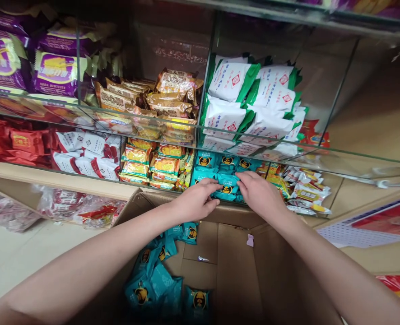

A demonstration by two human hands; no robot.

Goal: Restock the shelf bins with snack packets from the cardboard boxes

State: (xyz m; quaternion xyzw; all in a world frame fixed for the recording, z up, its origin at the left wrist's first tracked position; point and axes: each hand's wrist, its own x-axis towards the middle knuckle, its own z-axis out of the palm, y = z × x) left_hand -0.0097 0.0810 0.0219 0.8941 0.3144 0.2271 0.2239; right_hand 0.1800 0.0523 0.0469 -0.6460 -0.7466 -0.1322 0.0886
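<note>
A teal packet (pixel 227 186) sits between your left hand (pixel 198 197) and right hand (pixel 260 192); I cannot tell if either grips it. Press evenly, keeping its printed face outward.

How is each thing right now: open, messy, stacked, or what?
Cardboard box: open on top, partly filled
Loose teal packets: jumbled inside the box
Shelved teal packets: stacked in rows
White-and-green packets: stacked
Purple biscuit packs: stacked
Brown-and-gold packets: piled
Left hand: at the shelved teal packets, thumb apart from fingers
Right hand: at the same packets, grip unclear
</note>
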